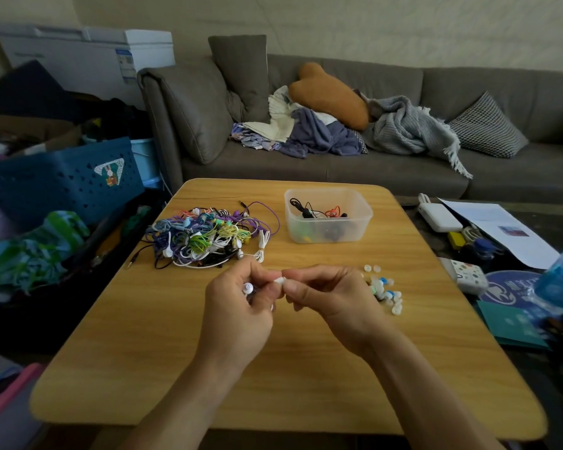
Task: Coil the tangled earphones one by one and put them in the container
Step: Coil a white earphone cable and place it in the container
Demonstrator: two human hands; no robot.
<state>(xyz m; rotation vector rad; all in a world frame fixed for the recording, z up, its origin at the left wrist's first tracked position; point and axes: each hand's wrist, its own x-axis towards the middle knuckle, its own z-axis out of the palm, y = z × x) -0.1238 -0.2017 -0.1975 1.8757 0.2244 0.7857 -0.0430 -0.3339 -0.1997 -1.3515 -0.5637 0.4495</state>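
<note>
A: From the head camera, we see both hands low over the middle of the wooden desk [208, 368], close together. What do we make of the left hand [238, 306]?

B: Its fingers are curled round a white earbud [247, 288] that peeks out by the thumb, and its fingertips meet the right hand's at a small white piece [279, 280].

A: So the right hand [332, 297] pinches that same white piece between thumb and forefinger, with the other fingers folded under.

B: Yes. Whether that piece is an ear tip or the second bud, we cannot tell.

A: And the tangled earphones [205, 235]?

B: At about eleven o'clock from the hands, a heap of purple, green, white and black cords on the desk. A thin white cord [260, 246] runs from its right edge toward the hands.

A: The container [328, 216]?

B: At one o'clock, clear plastic, open on top, well apart from the heap. We see black and orange earphones [319, 212] already inside.

A: Just beside the right hand, at three o'clock, we have a scatter of loose ear tips [385, 292], white and blue.

B: Past the desk's far edge stands a grey sofa [338, 167], and at nine o'clock a blue basket [62, 180].
</note>
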